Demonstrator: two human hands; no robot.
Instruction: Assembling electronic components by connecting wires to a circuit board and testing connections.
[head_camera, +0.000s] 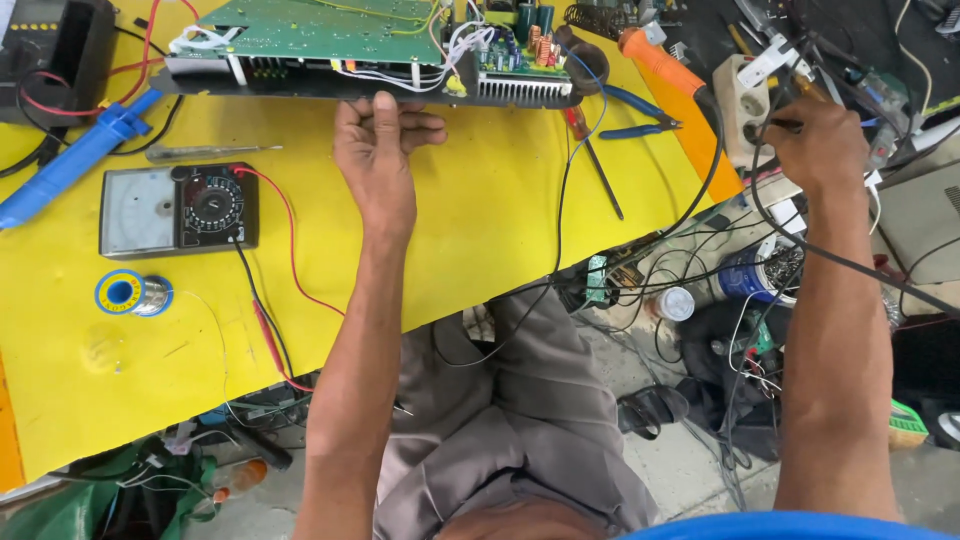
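Nearest on the yellow table (480, 230) lie a solder spool (133, 294) and an analog multimeter (178, 210) with red and black leads. Beyond, the left hand (380, 150) pinches the front edge of an opened device at the table's far edge, its green circuit board (320, 28) bare, white wires bunched. The right hand (815, 145) closes on a black plug (775, 126) at a beige power strip (742, 105).

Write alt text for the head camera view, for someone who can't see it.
Seen from above, a person's left hand grips the front edge of an opened electronics chassis on a yellow workbench, while the right hand reaches to a white power strip. An analog multimeter lies nearby.
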